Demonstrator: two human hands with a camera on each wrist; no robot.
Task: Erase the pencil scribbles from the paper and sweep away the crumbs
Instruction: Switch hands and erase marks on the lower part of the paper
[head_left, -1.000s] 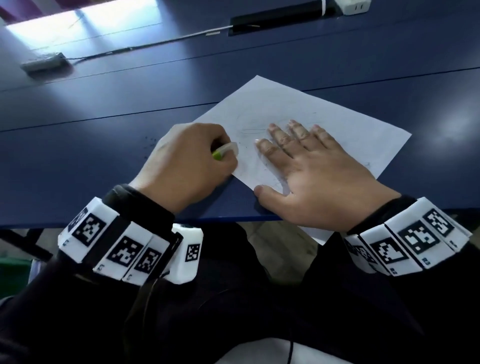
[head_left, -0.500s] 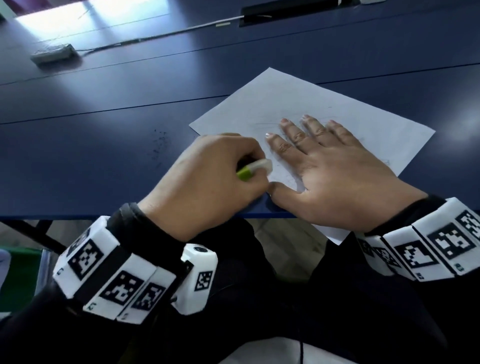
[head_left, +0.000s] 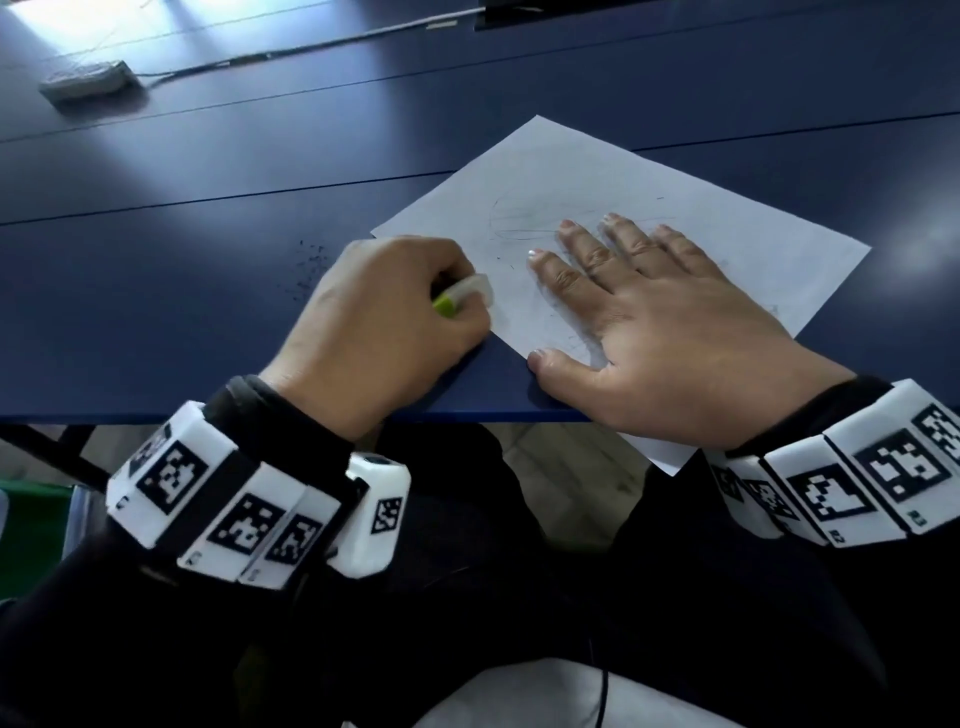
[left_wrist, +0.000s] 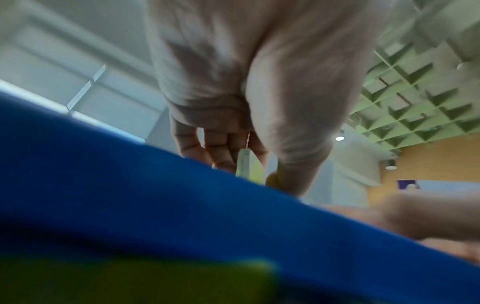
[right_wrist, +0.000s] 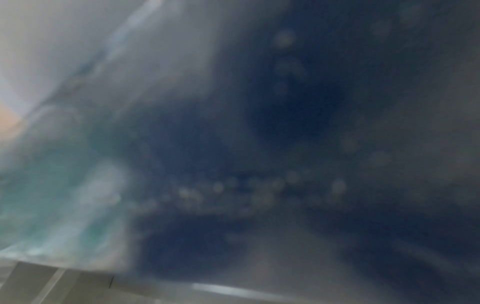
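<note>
A: Currently the left hand (head_left: 384, 332) pinches the eraser (head_left: 465, 299), fingers curled round its green sleeve, white tip down on the paper (head_left: 649, 171) near the sheet's left corner.

B: Confirmed in the left wrist view: eraser (left_wrist: 248, 165) clamped between thumb and curled fingers. Right hand (head_left: 665, 332)?

A: Flat on the sheet, 4 fingers straight and spread, thumb out beside the near edge of the desk (head_left: 208, 291). It holds nothing, only presses. The right wrist view is too blurred to add anything.

B: Location of the sheet?

A: At the desk's near edge, turned at an angle, 1 corner hanging over that edge under the right wrist.

B: Scribbles (head_left: 519, 218) left?

A: Faint loops remain just beyond the eraser, toward the far side of the sheet, and a darker patch lies beside the right thumb. Judged: erasing is part done.

B: Crumbs (head_left: 309, 265)?

A: Dark specks on the desk just left of the sheet; not yet swept.

B: Advice for this step: short strokes directed away from the pressing palm, light pressure so the paper does not buckle, and the right hand kept close to the rubbed spot.
</note>
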